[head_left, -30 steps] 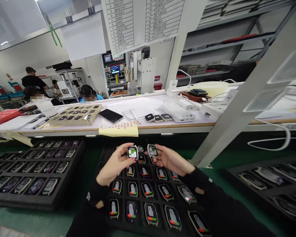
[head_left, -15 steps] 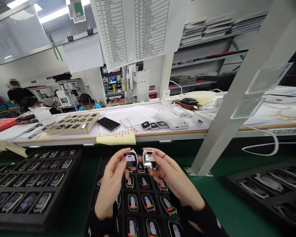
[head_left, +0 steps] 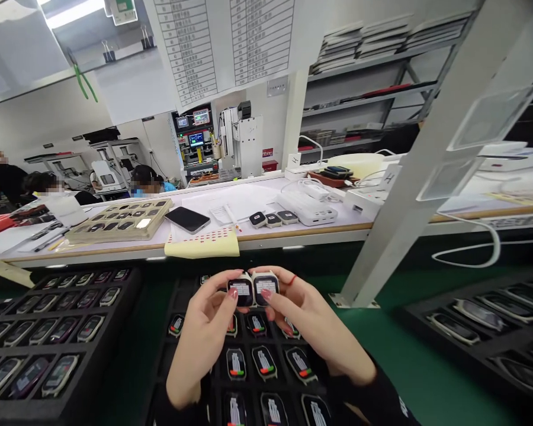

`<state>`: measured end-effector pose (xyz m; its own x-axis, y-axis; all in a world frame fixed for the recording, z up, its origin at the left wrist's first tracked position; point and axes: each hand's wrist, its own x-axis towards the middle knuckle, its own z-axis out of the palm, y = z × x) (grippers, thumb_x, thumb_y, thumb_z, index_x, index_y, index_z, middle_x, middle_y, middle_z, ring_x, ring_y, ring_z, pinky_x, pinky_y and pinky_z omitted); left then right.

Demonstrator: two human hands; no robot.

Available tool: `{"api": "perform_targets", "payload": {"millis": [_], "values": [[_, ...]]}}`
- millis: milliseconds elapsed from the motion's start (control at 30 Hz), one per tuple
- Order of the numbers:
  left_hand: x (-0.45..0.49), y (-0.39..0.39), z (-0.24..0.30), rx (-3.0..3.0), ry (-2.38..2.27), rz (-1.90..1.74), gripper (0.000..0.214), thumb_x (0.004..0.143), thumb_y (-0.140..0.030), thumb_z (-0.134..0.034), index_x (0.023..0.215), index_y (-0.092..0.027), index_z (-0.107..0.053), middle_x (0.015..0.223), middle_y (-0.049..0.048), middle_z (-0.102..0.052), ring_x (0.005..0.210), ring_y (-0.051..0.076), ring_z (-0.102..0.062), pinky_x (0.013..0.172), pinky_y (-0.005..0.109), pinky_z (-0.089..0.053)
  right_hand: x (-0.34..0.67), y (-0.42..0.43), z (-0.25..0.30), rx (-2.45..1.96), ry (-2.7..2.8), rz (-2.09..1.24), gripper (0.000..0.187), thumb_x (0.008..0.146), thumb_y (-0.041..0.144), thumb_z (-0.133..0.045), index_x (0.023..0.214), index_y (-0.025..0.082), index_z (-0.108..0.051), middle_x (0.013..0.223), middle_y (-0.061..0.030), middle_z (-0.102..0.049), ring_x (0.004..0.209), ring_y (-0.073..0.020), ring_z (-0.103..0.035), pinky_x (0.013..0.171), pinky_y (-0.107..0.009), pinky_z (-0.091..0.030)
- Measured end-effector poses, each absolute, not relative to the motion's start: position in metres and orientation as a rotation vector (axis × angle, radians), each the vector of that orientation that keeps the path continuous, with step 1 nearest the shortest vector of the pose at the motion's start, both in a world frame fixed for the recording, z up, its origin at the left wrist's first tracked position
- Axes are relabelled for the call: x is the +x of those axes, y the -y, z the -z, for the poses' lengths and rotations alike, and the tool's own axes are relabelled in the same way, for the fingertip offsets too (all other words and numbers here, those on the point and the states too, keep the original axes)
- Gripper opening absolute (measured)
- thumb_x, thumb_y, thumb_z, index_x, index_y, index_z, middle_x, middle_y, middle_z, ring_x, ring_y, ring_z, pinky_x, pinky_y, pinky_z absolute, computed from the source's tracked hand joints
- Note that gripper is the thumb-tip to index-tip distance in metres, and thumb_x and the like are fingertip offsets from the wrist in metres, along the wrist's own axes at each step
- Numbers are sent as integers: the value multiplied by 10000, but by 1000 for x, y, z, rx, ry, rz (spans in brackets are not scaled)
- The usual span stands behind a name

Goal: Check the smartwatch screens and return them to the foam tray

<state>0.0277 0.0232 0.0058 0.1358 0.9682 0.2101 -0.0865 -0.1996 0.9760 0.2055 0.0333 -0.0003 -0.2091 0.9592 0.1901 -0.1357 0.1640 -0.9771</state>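
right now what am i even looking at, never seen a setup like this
This is a single view from a camera worn on a person's head, looking forward and down, so the two bare hands are that person's own. The left hand holds a small square watch with no strap, and the right hand holds a second watch, close beside it with the screens facing up. Below them is a black tray with rows of similar watches, and more black trays lie to either side. Farther off, a white bench carries a phone, a tan tray and a yellow sheet. Other people sit in the background near machines.
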Motion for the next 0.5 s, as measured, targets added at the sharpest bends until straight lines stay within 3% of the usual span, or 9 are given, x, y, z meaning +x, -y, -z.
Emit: {"api": "perform_targets", "payload": {"millis": [167,300,500], "values": [[26,-24,-6,1383,-958,-1280,201,951,-388,-650,1121,-319,-732,1070,17,-697,696,80,-618,538,143,-432,202,-34,0,-867,1343,-1266,503,875,537,-719,1143,123,-619,589,36,-498,495,-121,-394,415,-195,-289],[27,-24,-8,1399,-939,-1278,200,953,-371,-647,1129,-319,-727,1004,6,-698,653,66,-597,552,141,-446,206,-34,2,-894,1356,-1268,519,882,501,-678,1217,116,-586,628,20,-543,499,-119,-391,433,-198,-311],[28,-24,-9,1374,-882,-1310,217,902,-353,-722,1110,-291,-719,1044,16,-705,778,108,-643,599,158,-498,212,-36,6,-873,1389,-1273,551,912,507,-658,1305,132,-566,686,-9,-595,532,-140,-444,459,-211,-361]]}}
